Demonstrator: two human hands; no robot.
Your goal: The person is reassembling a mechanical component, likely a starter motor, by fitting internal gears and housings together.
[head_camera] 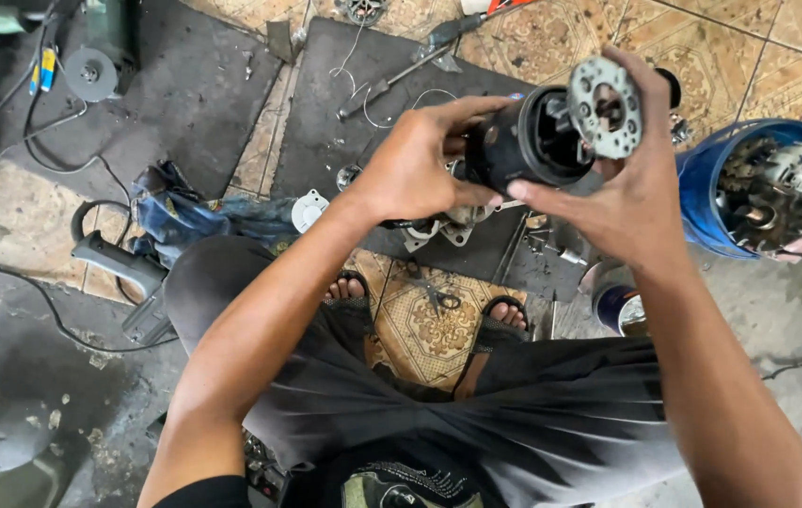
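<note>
My left hand (417, 162) grips a black cylindrical motor housing (521, 141), held up over my lap with its open end facing right. My right hand (625, 179) supports the housing from below with the thumb, and its fingers hold a round grey metal plate with holes (605, 105) against the open end. Below the housing a light metal casting (452, 226) lies on a dark mat (325, 113). My sandalled feet (429, 306) rest on the patterned tile floor.
A blue bucket (702, 202) filled with metal motor parts stands at the right. A small tin (619, 308) sits by my right knee. Hand tools and wire (391, 80) lie on the mat; a power tool with cable (119, 268) and a blue rag (184, 212) are at the left.
</note>
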